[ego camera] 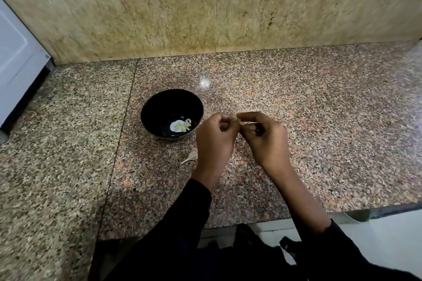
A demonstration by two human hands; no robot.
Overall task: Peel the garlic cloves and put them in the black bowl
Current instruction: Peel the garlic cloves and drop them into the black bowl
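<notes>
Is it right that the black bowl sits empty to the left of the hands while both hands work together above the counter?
Not quite. The head view shows the black bowl is not empty: a few pale peeled garlic cloves lie in its bottom. The rest holds: it sits left of the left hand and right hand, together above the counter.

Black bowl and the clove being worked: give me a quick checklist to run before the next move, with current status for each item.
1. Black bowl upright on the counter, left of the hands: ok.
2. Bowl mouth uncovered, ready for a drop: ok.
3. Peeled cloves already lie in the bowl: ok.
4. Left hand and right hand meet fingertip to fingertip above the counter, pinching something small: ok.
5. Held clove fully peeled: cannot tell, the fingers hide it.
6. Loose garlic skin lies on the counter near the left hand, outside the bowl: ok.
</notes>
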